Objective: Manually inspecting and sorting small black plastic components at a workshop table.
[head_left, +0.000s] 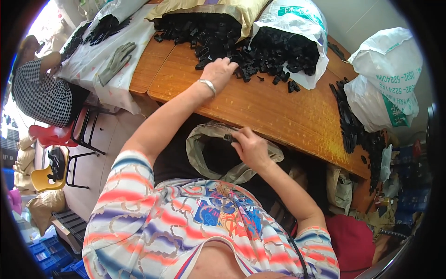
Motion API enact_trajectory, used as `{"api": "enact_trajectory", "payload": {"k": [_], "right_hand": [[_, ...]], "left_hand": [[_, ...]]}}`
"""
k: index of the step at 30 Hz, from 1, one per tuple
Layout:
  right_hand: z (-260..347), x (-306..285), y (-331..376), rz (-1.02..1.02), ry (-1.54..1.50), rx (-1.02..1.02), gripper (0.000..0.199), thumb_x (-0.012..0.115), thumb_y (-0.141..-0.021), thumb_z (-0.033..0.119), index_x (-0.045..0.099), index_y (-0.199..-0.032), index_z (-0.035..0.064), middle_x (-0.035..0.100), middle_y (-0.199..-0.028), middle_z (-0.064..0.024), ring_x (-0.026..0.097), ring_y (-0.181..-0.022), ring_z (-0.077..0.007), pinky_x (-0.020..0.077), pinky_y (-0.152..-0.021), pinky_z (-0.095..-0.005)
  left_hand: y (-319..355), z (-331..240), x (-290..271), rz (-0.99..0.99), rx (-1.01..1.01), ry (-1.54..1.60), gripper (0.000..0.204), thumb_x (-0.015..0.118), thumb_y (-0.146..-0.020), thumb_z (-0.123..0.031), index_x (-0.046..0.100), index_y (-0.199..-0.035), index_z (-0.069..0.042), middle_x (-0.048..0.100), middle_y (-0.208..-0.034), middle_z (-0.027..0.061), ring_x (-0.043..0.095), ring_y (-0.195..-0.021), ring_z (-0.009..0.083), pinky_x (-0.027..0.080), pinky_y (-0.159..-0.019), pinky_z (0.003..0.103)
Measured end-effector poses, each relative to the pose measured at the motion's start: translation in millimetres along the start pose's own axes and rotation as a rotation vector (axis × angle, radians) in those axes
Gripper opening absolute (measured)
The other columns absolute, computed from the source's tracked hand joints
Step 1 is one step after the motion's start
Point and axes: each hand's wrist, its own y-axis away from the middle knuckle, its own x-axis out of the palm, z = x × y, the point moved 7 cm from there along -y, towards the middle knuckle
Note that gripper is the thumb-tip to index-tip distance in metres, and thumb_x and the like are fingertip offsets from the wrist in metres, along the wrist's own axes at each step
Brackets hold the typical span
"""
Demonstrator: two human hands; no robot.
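In the head view, the wooden table (278,107) serves as the landmark, and the work looks far from finished: a large heap of small black plastic parts (218,35) lies across its far side, while only 1 part can be seen in hand. The left hand (218,69) reaches over the table to the near edge of that heap, its fingers curled down onto the parts; whether it has closed on any of them I cannot tell. The right hand (251,146) sits below the table's near edge, thumb and forefinger pinching a single black part (228,137) above the mouth of an open grey-green bag (204,139) that rests at the person's lap. That bag's inside is dark and I cannot make out how much it holds, so how much is already sorted stays a guess. At the table's far side, 2 sacks lie on their sides and spill parts: a tan sack (209,9) and a white sack (297,23) to its right, both looking well filled. Along the table's right end runs another line of black parts (348,116), beside a knotted white bag (390,79). Left of the table, a cloth-covered surface (93,60) carries a grey glove (116,60), and another person in a checked top (39,95) sits there.
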Motion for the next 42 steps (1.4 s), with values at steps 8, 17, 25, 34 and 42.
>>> {"api": "enact_trajectory", "payload": {"k": [8,17,25,34,42], "right_hand": [[-27.0,-22.0,0.9,-0.071,-0.023,0.046,0.012,0.070,-0.082,0.009,0.068,-0.093,0.0058,0.064,-0.083,-0.0130,0.065,-0.072,-0.0312,0.0530,-0.062,-0.0367],[-133.6,-84.9,-69.3,-0.270,0.248,0.185,0.013,0.062,-0.084,0.004,0.070,-0.094,0.0056,0.065,-0.090,-0.0113,0.065,-0.083,-0.0329,0.0520,-0.071,-0.0402],[-183.5,-73.5,-117.5,-0.046,0.508,0.179,0.021,0.058,-0.085,0.003,0.068,-0.103,0.0083,0.057,-0.106,-0.0132,0.064,-0.088,-0.0354,0.0517,-0.074,-0.0443],[-144.4,-66.3,-89.8,0.057,0.226,0.251,0.022,0.055,-0.093,0.018,0.063,-0.111,0.0082,0.061,-0.106,-0.0194,0.062,-0.095,-0.0400,0.0494,-0.080,-0.0482],[-141.0,-60.6,-69.7,-0.022,0.277,0.350,0.020,0.056,-0.094,0.023,0.064,-0.105,0.0086,0.068,-0.091,-0.0191,0.064,-0.085,-0.0401,0.0498,-0.071,-0.0485]], "left_hand": [[-16.2,-5.6,10.3,-0.041,0.178,-0.281,0.010,0.064,-0.077,-0.007,0.065,-0.086,-0.011,0.060,-0.095,0.0058,0.058,-0.096,0.0215,0.053,-0.067,0.032],[22.7,-40.7,9.0,0.211,0.104,0.159,0.031,0.078,-0.073,-0.017,0.059,-0.095,-0.005,0.062,-0.092,0.0108,0.060,-0.093,0.0276,0.052,-0.079,0.037],[45.2,-63.7,-8.7,0.063,0.078,0.411,0.037,0.078,-0.071,-0.015,0.058,-0.101,-0.005,0.061,-0.096,0.0102,0.057,-0.096,0.0295,0.048,-0.085,0.037],[64.1,-45.1,-3.6,-0.047,-0.052,0.429,0.027,0.077,-0.074,-0.015,0.066,-0.095,-0.004,0.060,-0.100,0.0104,0.055,-0.098,0.0302,0.048,-0.085,0.039],[65.6,-43.1,-4.5,-0.065,-0.052,0.458,0.032,0.077,-0.074,-0.014,0.065,-0.102,-0.004,0.060,-0.102,0.0105,0.054,-0.100,0.0305,0.047,-0.088,0.038]]}}
